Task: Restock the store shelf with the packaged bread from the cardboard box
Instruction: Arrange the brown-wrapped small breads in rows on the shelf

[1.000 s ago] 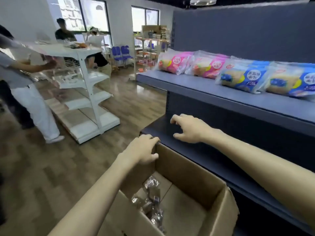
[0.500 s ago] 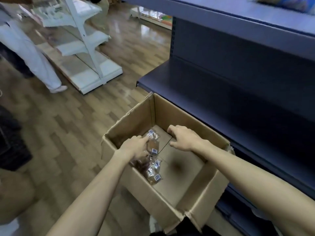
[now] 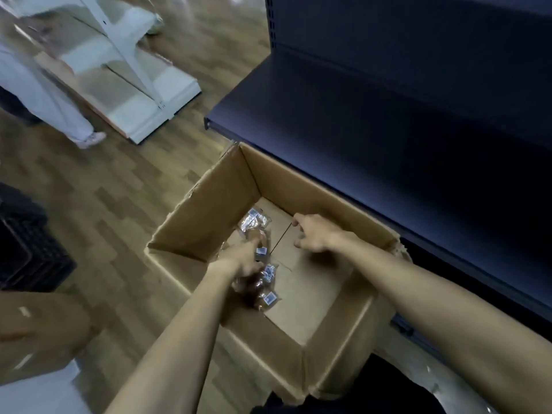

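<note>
Bread packets (image 3: 260,258), small and wrapped in clear film with little labels, lie in a loose row along the left part of the floor of the cardboard box (image 3: 209,201); the rest of the box floor is bare card; the box stands on the wooden floor (image 3: 98,204) just in front of the dark store shelf (image 3: 298,115), whose lowest board shows nothing on it in the part seen. From the head view, the left hand (image 3: 243,259) is down among the packets, its fingers curling onto them, though motion blur leaves me unable to tell whether any packet is truly gripped; the right hand (image 3: 313,234) hovers over the bare card beside them, fingers loosely bent and holding nothing. To do this step well, I judge both hands should gather several packets together, pinching the film rather than squeezing the bread, and lift straight up before swinging right. The tall box walls and the upright flap at the far corner hem the hands in; the shelf's front lip sits close behind the box's far wall, so a lift must clear both. Open floor lies to the left, where a white rack (image 3: 134,85) and a passer-by's legs (image 3: 59,109) stand well apart.
</note>
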{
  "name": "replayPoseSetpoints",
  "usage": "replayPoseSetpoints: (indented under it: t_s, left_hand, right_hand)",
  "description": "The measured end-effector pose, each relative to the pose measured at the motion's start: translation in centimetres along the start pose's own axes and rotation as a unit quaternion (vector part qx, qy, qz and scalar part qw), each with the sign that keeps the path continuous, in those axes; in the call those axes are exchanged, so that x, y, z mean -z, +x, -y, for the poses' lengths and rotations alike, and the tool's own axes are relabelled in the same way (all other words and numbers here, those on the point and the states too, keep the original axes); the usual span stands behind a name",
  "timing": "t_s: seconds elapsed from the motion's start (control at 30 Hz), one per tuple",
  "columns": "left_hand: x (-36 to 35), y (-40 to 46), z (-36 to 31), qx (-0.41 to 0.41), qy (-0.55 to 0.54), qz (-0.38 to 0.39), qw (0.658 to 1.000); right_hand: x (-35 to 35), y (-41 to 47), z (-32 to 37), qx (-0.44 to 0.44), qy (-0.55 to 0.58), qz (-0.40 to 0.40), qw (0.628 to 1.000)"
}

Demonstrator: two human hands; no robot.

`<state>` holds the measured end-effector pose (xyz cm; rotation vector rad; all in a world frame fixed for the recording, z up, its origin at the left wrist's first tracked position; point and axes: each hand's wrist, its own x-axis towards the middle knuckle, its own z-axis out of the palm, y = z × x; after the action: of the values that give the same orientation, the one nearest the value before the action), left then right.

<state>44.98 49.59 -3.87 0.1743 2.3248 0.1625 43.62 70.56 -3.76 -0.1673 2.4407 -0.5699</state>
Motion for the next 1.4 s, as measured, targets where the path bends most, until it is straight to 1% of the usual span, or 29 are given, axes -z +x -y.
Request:
replayPoseSetpoints:
  t_s: [0.23,0.33,0.43,0.6,0.67,0.73,0.77,0.83,0.87,0.93,0.97,1.0,1.03,1.07,1.1,1.13,1.2,1.33,1.4]
  left_hand:
    - [-1.3,3.9,-0.6,0.115,-0.071,-0.039,0.990]
    - [-2.0,5.4,-0.4,0.178,-0.124,-0.065,0.974]
    - [-3.1,6.8,-0.1,0.211,-0.194,-0.116,0.951]
    - [-4.7,7.8,-0.4,0.240,-0.179,-0.161,0.940]
    - [-4.9,8.1,-0.4,0.235,-0.195,-0.183,0.934]
    - [-4.8,8.2,-0.6,0.214,-0.222,-0.187,0.933]
    - [-4.8,8.3,-0.7,0.199,-0.248,-0.181,0.931]
    - [-4.8,8.2,-1.2,0.139,-0.312,-0.162,0.926]
    - [-5.0,8.1,-1.4,0.100,-0.310,-0.167,0.931]
    - [-5.6,7.9,-1.8,0.040,-0.225,-0.203,0.952]
    - [-6.1,7.8,-2.1,0.016,-0.190,-0.208,0.959]
    - [-6.7,7.6,-2.4,-0.004,-0.174,-0.181,0.968]
    - [-7.3,7.4,-2.6,-0.017,-0.162,-0.129,0.978]
    - [-7.8,7.1,-2.8,-0.022,-0.145,-0.074,0.986]
    - [-8.4,7.0,-2.8,-0.021,-0.134,-0.036,0.990]
    - [-8.9,6.8,-2.7,-0.018,-0.127,-0.023,0.992]
    - [-9.5,6.7,-2.4,-0.011,-0.122,-0.042,0.992]
    - [-9.4,6.9,-2.4,0.020,-0.128,-0.109,0.986]
    - [-9.3,7.1,-2.6,0.023,-0.118,-0.112,0.986]
  right_hand:
    - [-0.8,1.0,-1.1,-0.016,0.002,0.011,1.000]
    - [-1.3,1.0,-1.2,-0.007,-0.029,0.013,0.999]
    - [-1.4,0.8,-0.9,0.014,-0.064,0.016,0.998]
    - [-1.7,0.9,-0.9,0.021,-0.069,0.040,0.997]
    - [-1.9,0.9,-1.0,0.018,-0.067,0.039,0.997]
    - [-2.1,0.7,-1.0,0.014,-0.061,0.037,0.997]
    - [-2.3,0.7,-1.0,0.011,-0.061,0.036,0.997]
    - [-2.3,0.5,-1.0,-0.001,-0.064,0.029,0.998]
    - [-2.2,0.4,-0.9,-0.011,-0.065,0.022,0.998]
    - [-1.8,0.3,-1.0,-0.032,-0.065,0.010,0.997]
    - [-1.7,0.3,-1.0,-0.041,-0.065,0.008,0.997]
    - [-1.6,0.2,-1.0,-0.048,-0.067,0.007,0.997]
    - [-1.5,0.2,-1.0,-0.054,-0.070,0.006,0.996]
    - [-1.4,0.2,-1.0,-0.060,-0.071,0.009,0.996]
    - [-1.4,0.2,-1.0,-0.064,-0.073,0.014,0.995]
    - [-1.3,0.1,-1.0,-0.066,-0.076,0.021,0.995]
    - [-1.4,0.1,-1.1,-0.065,-0.086,0.035,0.994]
    - [-1.6,0.0,-1.1,-0.057,-0.105,0.042,0.992]
    - [-1.8,0.0,-1.0,-0.052,-0.109,0.043,0.992]
